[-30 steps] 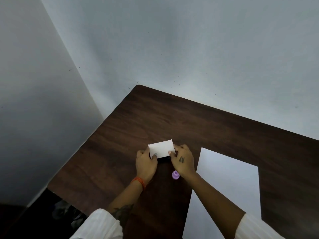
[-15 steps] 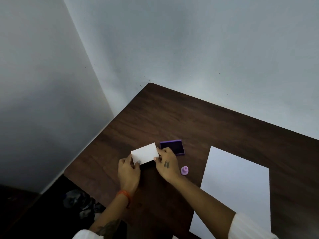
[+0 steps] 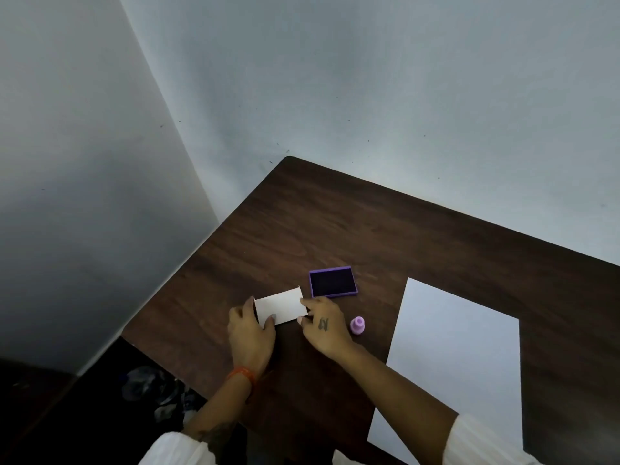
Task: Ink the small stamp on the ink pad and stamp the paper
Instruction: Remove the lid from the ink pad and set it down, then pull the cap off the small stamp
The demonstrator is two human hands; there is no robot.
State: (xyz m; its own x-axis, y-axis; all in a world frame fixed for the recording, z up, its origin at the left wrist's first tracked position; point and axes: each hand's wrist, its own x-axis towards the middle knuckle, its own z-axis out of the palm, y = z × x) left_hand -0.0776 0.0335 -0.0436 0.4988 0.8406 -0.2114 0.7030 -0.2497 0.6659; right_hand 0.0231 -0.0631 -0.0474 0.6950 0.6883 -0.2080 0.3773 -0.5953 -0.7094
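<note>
A purple ink pad (image 3: 332,282) lies uncovered on the dark wooden table, its dark ink surface facing up. Its white lid (image 3: 281,305) is just left of it, low over the table, held between both hands. My left hand (image 3: 250,330) grips the lid's left end, and my right hand (image 3: 323,325) pinches its right end. A small pale-purple stamp (image 3: 357,325) stands upright right of my right hand, untouched. The white paper sheet (image 3: 451,367) lies flat further right.
The wooden table (image 3: 369,229) sits in a corner between two grey walls. Its left edge runs diagonally past my left hand, with dark floor and a crumpled object (image 3: 147,387) below.
The white lid came off the ink pad and moved left in both hands, exposing the purple pad. The stamp and paper have not moved on the table.
</note>
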